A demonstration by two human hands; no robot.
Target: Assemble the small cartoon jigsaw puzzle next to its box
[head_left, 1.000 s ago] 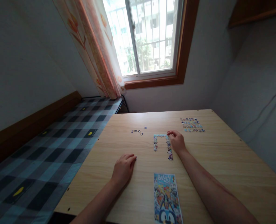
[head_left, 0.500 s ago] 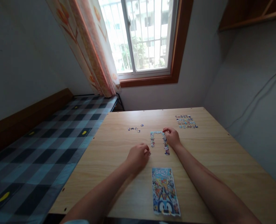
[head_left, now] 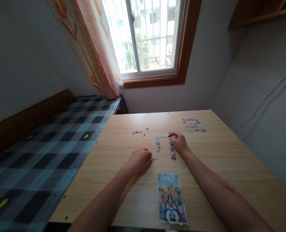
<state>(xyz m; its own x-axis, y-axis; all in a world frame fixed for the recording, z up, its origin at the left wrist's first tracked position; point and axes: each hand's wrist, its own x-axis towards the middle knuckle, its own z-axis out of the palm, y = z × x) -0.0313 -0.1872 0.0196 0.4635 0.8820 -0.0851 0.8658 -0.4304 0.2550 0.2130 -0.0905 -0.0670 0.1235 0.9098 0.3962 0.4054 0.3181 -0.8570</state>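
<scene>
On the table a partly joined jigsaw puzzle (head_left: 158, 145) forms a border with a top row and two sides, the right side longer. My right hand (head_left: 179, 141) rests at its top right corner, fingers bent and tips pressed on the pieces there. Below the shorter left side lies a loose puzzle piece (head_left: 154, 159). Just left of that piece is my left hand (head_left: 140, 159), fingers curled together; anything inside them is hidden. Nearer to me lies a picture sheet (head_left: 171, 198) with "Bluey" on it, showing many cartoon figures.
Several loose pieces (head_left: 138, 132) lie scattered beyond my left hand. Rows of more pieces (head_left: 193, 125) are laid out at the far right of the wooden table (head_left: 220, 148). A checked bed (head_left: 60, 135) adjoins on the left; a window (head_left: 154, 38) is ahead.
My left hand has drawn slightly left, so the loose piece by its fingertips shows more fully. My right hand stays at the puzzle's corner.
</scene>
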